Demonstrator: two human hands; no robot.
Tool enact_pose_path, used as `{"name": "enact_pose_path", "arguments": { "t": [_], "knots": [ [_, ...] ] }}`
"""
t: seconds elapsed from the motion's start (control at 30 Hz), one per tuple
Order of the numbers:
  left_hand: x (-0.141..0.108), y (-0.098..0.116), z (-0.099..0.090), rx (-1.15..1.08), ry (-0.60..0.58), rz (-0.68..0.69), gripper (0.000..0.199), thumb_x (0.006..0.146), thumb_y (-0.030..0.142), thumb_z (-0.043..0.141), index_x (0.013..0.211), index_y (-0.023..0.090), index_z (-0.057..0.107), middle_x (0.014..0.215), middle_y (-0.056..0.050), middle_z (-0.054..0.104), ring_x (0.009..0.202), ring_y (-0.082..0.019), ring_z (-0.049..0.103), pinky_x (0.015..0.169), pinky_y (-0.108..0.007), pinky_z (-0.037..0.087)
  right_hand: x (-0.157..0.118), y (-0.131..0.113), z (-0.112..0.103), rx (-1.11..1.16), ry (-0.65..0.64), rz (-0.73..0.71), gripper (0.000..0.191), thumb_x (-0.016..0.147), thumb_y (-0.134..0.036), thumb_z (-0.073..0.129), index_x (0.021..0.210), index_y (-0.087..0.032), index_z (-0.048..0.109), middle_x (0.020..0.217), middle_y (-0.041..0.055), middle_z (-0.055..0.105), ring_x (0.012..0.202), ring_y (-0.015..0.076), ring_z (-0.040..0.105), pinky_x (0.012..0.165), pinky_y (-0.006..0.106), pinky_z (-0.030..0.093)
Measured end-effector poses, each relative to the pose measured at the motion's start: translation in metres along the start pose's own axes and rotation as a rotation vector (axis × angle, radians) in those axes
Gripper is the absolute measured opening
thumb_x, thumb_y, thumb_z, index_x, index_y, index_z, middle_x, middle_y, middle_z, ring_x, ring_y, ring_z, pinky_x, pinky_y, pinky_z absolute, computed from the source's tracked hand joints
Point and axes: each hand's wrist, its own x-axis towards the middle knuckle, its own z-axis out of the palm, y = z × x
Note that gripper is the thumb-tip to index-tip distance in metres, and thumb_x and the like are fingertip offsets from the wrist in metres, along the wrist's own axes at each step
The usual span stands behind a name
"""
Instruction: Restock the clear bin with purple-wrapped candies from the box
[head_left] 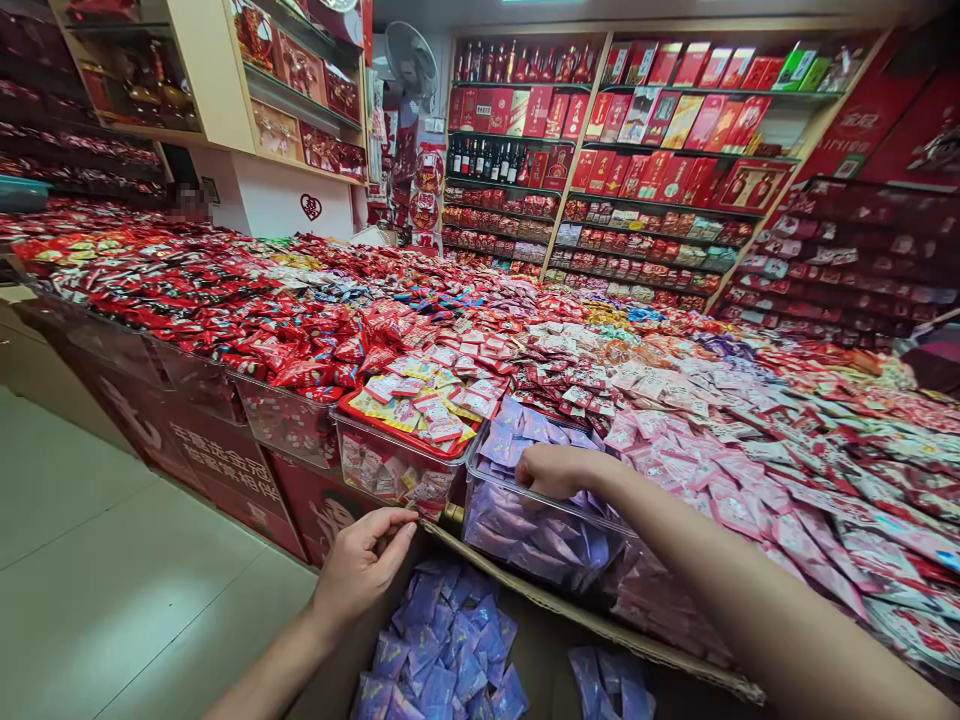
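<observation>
My right hand point(553, 471) reaches over the front rim of a clear plastic bin point(517, 540) filled with purple packets. Its fingers curl down onto the packets, and the fingertips are hidden, so what they hold cannot be made out. Below, a cardboard box point(570, 610) holds a heap of purple-blue packets point(442, 650) and a smaller group point(611, 685) to the right. At the box's upper left corner, my left hand point(367, 560) has its thumb and forefinger pinched together on the cardboard edge.
Left of the purple bin stands a clear bin of yellow and pink packets point(427, 400). Pink packets point(712, 480) lie to the right under my right forearm. Heaps of red packets point(315, 340) spread behind. Shelves point(585, 110) line the back wall; tiled floor point(135, 580) lies at left.
</observation>
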Motion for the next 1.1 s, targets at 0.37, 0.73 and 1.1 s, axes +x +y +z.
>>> {"name": "enact_pose_path", "arguments": {
  "t": [0.37,0.73,1.1],
  "knots": [
    [-0.001,-0.002,0.0,-0.008,-0.003,0.0,0.017,0.077,0.028,0.049,0.085,0.019,0.061,0.081,-0.002,0.066,0.074,-0.015,0.06,0.067,-0.024,0.048,-0.001,-0.002,-0.004,0.161,-0.156,0.114,0.021,0.051,-0.035,0.066,0.062,-0.017,0.061,0.041,-0.0045,0.049,0.038,0.0089,0.043,0.038,0.021,0.036],
    [0.001,0.001,0.001,-0.003,-0.001,-0.011,0.018,0.076,0.029,0.048,0.085,0.02,0.061,0.08,-0.002,0.066,0.072,-0.016,0.06,0.065,-0.024,0.049,0.011,0.005,0.005,0.257,-0.13,0.091,0.031,0.044,-0.04,0.072,0.063,-0.018,0.063,0.043,-0.0047,0.052,0.037,0.008,0.044,0.039,0.02,0.035],
    [-0.001,0.0,0.001,0.002,-0.002,-0.029,0.018,0.076,0.029,0.05,0.085,0.019,0.061,0.079,-0.001,0.065,0.069,-0.015,0.06,0.061,-0.022,0.048,0.015,0.003,0.007,0.275,-0.089,0.06,0.024,0.053,-0.037,0.068,0.068,-0.017,0.066,0.048,-0.0016,0.058,0.037,0.0089,0.049,0.037,0.018,0.035]
  ]
}}
